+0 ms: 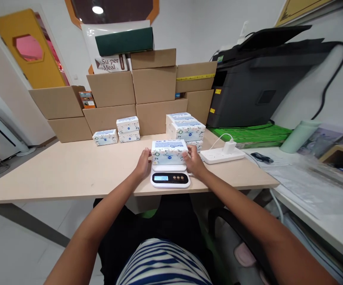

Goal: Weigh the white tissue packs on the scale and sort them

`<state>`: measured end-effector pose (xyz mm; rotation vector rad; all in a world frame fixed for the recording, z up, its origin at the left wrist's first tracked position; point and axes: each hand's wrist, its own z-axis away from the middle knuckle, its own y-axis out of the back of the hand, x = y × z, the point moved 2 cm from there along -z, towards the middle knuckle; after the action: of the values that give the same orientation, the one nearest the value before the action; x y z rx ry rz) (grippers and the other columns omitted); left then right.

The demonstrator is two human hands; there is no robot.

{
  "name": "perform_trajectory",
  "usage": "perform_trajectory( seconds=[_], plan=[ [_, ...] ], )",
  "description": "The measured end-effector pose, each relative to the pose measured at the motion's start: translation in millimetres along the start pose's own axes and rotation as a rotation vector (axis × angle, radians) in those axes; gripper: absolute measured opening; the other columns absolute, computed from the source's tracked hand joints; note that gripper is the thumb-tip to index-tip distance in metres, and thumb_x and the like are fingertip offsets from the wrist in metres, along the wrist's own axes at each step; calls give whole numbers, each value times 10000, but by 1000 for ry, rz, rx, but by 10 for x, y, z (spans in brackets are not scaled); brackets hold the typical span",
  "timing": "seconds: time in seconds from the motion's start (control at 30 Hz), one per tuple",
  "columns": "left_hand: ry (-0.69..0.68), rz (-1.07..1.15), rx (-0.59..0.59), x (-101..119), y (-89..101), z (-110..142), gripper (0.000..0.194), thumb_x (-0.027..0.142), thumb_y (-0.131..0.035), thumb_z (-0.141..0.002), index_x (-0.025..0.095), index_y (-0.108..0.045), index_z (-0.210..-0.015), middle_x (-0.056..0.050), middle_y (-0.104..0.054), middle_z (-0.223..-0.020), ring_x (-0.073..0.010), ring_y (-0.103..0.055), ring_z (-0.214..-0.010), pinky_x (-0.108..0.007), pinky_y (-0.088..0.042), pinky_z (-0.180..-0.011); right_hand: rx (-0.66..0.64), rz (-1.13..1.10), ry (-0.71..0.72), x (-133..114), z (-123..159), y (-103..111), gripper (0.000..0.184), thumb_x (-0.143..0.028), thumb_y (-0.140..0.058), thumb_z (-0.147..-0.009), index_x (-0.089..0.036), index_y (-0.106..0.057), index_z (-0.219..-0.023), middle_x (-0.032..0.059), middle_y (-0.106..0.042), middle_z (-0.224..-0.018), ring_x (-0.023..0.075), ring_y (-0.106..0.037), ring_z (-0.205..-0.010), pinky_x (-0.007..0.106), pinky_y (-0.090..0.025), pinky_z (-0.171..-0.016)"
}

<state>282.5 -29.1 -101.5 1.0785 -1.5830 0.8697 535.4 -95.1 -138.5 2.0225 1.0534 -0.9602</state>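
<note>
A white tissue pack with a floral print and blue lettering rests on the platform of a white digital scale. The scale's lit display seems to read 192. My left hand presses against the pack's left side, fingers partly behind it. On the right side my right hand grips the same pack, thumb on its front corner. Just behind, more tissue packs are stacked. To the left stand two stacked tissue packs and a single tissue pack.
Cardboard boxes line the back of the wooden table. A white power strip with a plugged-in charger lies right of my right hand. Farther right are a large dark printer and a green bottle.
</note>
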Motion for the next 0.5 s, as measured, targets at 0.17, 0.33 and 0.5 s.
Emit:
perform_trajectory(
  seconds=[0.17, 0.33, 0.5],
  plan=[
    [13, 38, 11, -9, -27, -11, 673, 846, -495, -984, 220, -731, -1048, -170, -779, -1324, -414, -614, -1405, -582, -450, -1196, -27, -33, 14, -27, 11, -7, 948, -924, -681, -815, -275, -449, -1466, 237, -687, -1518, 427, -662, -1432, 681, -497, -1212],
    [46, 65, 35, -7, -51, -21, 599, 771, -482, -1036, 219, -706, -1090, -170, -756, -1356, -401, -617, -1416, -559, -460, -1203, -91, -21, 18, -116, 30, 0, 1135, -823, -732, -853, -262, -258, -1718, 241, -548, -1687, 426, -614, -1496, 683, -403, -1296],
    [81, 102, 68, -41, -39, -57, 573, 732, -483, -1060, 261, -578, -1372, -165, -653, -1546, -385, -537, -1537, -531, -460, -1235, -116, -7, 16, -158, 40, 15, 1169, -785, -724, -899, -276, -156, -1785, 226, -513, -1723, 413, -578, -1543, 665, -391, -1313]
  ],
)
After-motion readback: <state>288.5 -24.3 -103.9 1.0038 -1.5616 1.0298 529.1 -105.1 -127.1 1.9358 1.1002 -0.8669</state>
